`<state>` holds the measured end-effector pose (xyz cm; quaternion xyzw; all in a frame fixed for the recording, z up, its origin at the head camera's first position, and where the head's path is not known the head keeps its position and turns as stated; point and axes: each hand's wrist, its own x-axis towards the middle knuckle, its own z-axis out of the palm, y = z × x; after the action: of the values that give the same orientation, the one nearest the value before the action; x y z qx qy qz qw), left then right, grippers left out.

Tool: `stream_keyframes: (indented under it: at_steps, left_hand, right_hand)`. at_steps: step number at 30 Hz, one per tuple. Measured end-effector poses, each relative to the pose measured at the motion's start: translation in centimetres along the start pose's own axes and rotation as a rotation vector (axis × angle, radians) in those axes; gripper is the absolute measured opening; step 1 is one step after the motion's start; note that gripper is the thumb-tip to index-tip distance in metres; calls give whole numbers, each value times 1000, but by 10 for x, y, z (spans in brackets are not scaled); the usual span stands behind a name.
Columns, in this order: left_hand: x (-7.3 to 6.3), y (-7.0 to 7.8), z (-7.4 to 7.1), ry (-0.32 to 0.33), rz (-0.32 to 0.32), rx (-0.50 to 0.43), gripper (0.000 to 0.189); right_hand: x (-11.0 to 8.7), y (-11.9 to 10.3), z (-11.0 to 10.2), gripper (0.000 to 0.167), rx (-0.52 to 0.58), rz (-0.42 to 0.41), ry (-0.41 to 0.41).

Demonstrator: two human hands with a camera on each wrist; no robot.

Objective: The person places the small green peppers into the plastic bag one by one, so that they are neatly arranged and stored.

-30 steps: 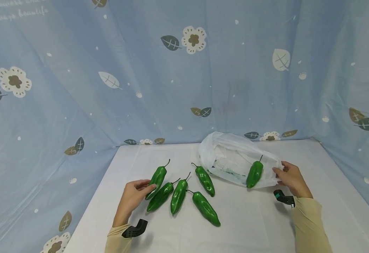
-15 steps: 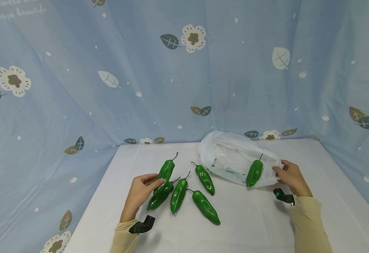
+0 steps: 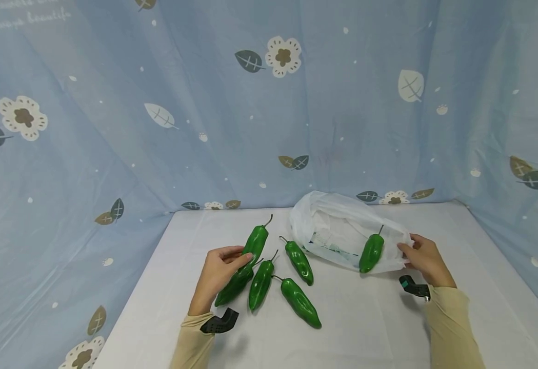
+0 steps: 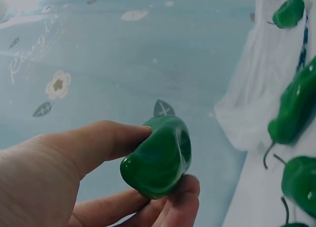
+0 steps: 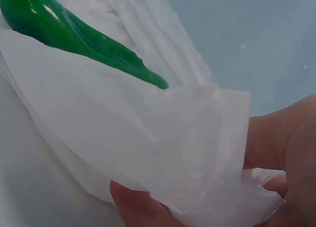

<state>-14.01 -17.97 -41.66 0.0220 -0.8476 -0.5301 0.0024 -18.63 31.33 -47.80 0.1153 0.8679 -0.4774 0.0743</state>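
Note:
A glossy green chili pepper (image 3: 256,242) is pinched between the thumb and fingers of my left hand (image 3: 224,269), stem pointing up and away. In the left wrist view the held pepper (image 4: 160,158) shows its blunt tip toward the camera. It overlaps another green pepper lying below it in the head view. At the right, my right hand (image 3: 427,260) grips the edge of a white plastic bag (image 3: 335,225). In the right wrist view the bag's film (image 5: 163,133) bunches between thumb and fingers. One pepper (image 3: 371,253) lies on the bag near its edge, close to that hand.
Several green peppers lie between the hands on the white table (image 3: 356,328), among them one nearest the front (image 3: 301,303) and one by the bag (image 3: 299,263). A blue patterned curtain (image 3: 232,113) stands behind the table and along its sides.
My left hand has moved right and away from me, carrying its pepper up over the neighbouring one. The right hand, the bag and the other peppers look the same.

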Motion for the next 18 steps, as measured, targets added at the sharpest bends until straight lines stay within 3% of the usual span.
stream_keyframes:
  at_steps: [18]
  left_hand:
    - [14, 23, 30, -31, 75, -41, 41]
  right_hand:
    - [-1, -1, -2, 63, -2, 4, -5]
